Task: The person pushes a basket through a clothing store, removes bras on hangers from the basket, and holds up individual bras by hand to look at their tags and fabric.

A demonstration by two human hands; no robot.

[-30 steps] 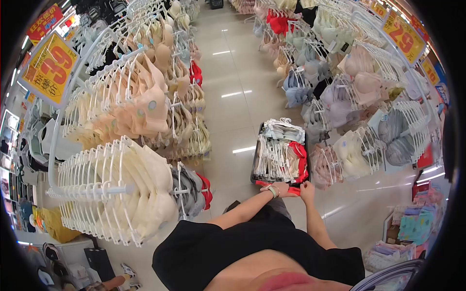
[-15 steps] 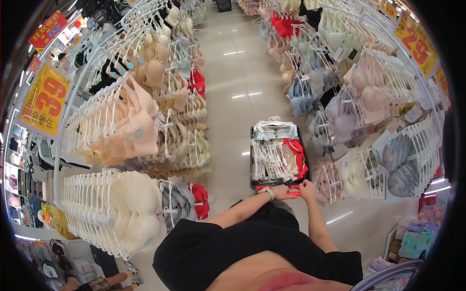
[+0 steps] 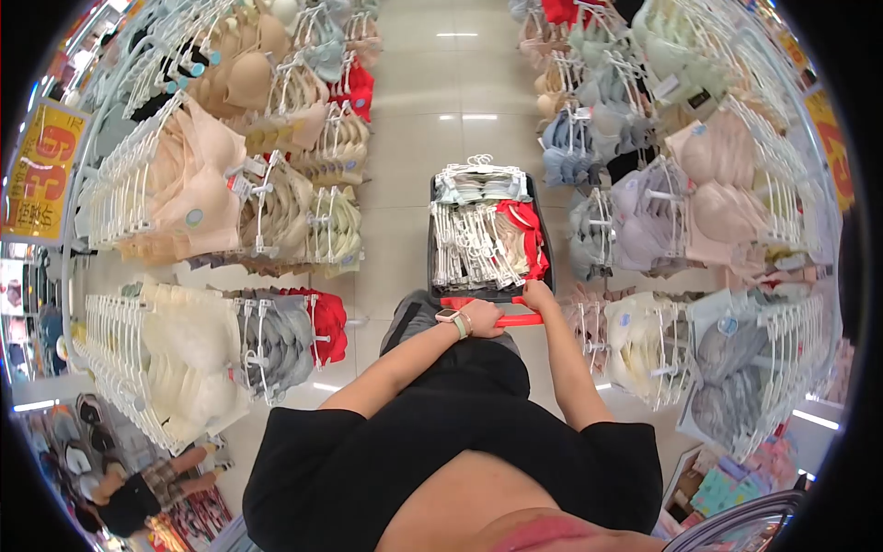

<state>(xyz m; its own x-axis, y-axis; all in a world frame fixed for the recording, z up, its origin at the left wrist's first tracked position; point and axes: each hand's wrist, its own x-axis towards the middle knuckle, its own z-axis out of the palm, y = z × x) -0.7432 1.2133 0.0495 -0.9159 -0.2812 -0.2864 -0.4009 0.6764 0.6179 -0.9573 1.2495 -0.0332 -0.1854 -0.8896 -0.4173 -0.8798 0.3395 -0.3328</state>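
Observation:
A black shopping basket (image 3: 431, 241) stands in front of me in the aisle, filled with bras (image 3: 526, 225) on white hangers (image 3: 464, 247). Its red handle (image 3: 522, 320) reaches toward my body. My left hand (image 3: 483, 318), with a watch (image 3: 448, 315) and a green band at the wrist, is wrapped round the left part of that handle. Closed at the handle's right side, near the basket's rear edge, is my right hand (image 3: 538, 295); its fingertips are partly hidden.
Racks of hanging bras line both sides of the tiled aisle (image 3: 414, 138), including beige bras (image 3: 198, 179) on the left and lilac bras (image 3: 644, 216) on the right. A yellow price sign (image 3: 41, 175) hangs far left. Another person (image 3: 138, 497) is at lower left.
My view has tilted down and I have moved forward along the aisle with the basket. Both hands stay on the handle, and the near racks have slid back toward me.

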